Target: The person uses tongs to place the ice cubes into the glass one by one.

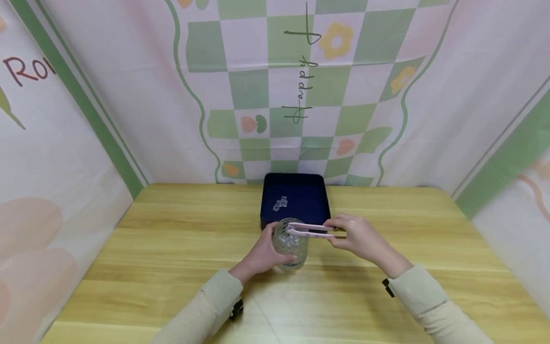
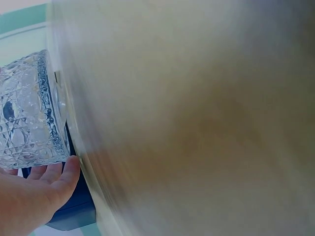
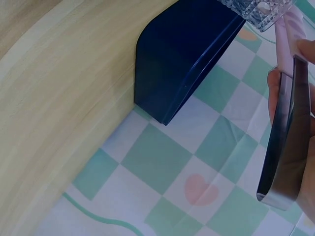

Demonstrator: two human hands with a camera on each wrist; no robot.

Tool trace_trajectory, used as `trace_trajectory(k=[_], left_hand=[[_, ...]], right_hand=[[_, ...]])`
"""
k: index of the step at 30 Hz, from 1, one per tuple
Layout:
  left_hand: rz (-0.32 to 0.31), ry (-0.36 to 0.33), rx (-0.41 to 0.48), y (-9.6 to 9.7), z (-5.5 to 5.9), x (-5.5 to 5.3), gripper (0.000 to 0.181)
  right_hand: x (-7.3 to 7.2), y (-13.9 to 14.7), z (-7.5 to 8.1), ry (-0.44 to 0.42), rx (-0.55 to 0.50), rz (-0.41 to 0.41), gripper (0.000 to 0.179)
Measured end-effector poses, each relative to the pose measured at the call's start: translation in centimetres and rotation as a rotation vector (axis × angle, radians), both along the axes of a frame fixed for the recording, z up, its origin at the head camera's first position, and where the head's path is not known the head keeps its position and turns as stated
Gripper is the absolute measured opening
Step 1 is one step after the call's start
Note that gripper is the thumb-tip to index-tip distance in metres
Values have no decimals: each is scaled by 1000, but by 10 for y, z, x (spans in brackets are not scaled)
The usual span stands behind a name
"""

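Observation:
A clear, cut-pattern glass jar (image 1: 292, 249) stands on the table, and my left hand (image 1: 263, 251) grips its side. In the left wrist view, fingers curve round the faceted jar (image 2: 24, 113). Pink-tipped tongs (image 1: 313, 234) with a metal bend (image 3: 283, 196) are held in my right hand (image 1: 361, 238), pinched between thumb and fingers. Their tips reach over the jar's mouth; whether they hold a piece there I cannot tell. Just behind the jar, small clear pieces (image 1: 280, 204) lie together in a dark blue tray (image 1: 309, 193).
The tray sits at the back of the wooden table (image 1: 193, 248), close to a checkered cloth backdrop (image 1: 249, 86). More printed cloth (image 1: 56, 143) hangs at the left side, and another panel at the right.

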State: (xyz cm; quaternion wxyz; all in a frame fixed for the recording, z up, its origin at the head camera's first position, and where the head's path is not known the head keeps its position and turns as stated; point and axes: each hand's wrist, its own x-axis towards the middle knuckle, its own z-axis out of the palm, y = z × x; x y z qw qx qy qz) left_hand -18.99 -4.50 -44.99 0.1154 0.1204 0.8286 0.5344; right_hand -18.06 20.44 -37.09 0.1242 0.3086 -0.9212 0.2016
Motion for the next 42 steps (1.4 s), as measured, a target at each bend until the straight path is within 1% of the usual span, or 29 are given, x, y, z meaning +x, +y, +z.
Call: trace_trajectory(k=[10,16,23,30,36,39,42], left_hand=[[-6,-8,-6,1,0,0,98],[-4,-19,-12,0,-1,0,99],[-6,-11,-11,0,-1,-1,98],[-8,-13,-7,0,2,0,98],[-5,-28,-26,0,3,1,102],[-2,-31,-37,0,2,1,103],[-1,-31,-36,0,1,1,103]], right_hand=[[1,2,0,-49,13,-27,20],[1,1,0,-46,21,-30,22],[-1,-1,0,-48,22,-29,23],[-6,-7,1,-45,15,-33,22],[-16,-16,5,-74,-6,-81,27],[-22,-21,8,-113,-27,-132,29],[-29,-27,11,-129,-32,-194,30]])
